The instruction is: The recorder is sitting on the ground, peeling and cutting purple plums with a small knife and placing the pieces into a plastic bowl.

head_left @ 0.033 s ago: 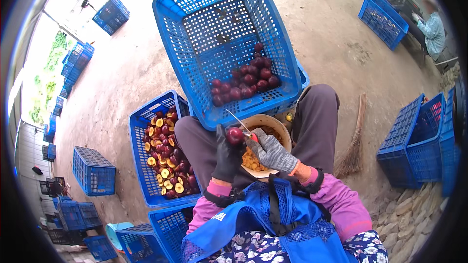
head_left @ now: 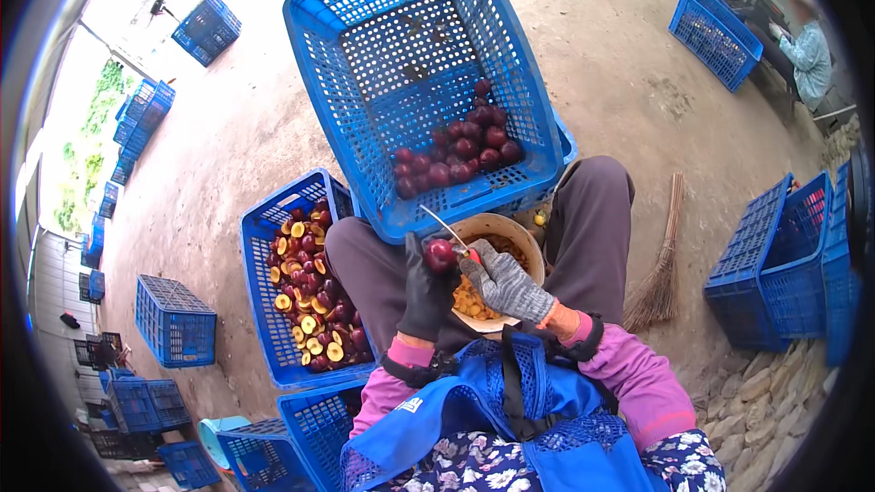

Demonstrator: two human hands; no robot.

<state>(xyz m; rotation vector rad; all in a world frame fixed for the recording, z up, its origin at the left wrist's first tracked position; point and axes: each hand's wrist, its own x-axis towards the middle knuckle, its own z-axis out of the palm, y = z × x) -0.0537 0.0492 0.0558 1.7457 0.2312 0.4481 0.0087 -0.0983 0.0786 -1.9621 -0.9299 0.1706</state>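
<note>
My left hand (head_left: 423, 296), in a black glove, is closed around a dark red plum (head_left: 440, 256) above my lap. My right hand (head_left: 509, 285), in a grey knit glove, grips a knife (head_left: 444, 225) with a red handle. Its thin blade points up and left, past the plum; whether it touches the skin I cannot tell. Below my hands, between my knees, a pale bucket (head_left: 540, 264) holds orange-yellow pulpy bits. A blue crate (head_left: 383, 219) tilted toward me has whole plums (head_left: 467, 148) gathered at its near end. Left of my knee, another blue crate (head_left: 257, 310) contains cut plums (head_left: 314, 292) showing yellow flesh.
A twig broom (head_left: 658, 282) lies on the floor right of my knee. Blue crates (head_left: 747, 282) stand at the right beside stones (head_left: 756, 401). More crates (head_left: 176, 319) are scattered at the left. Another person (head_left: 807, 55) sits at the far right near a blue crate (head_left: 715, 36).
</note>
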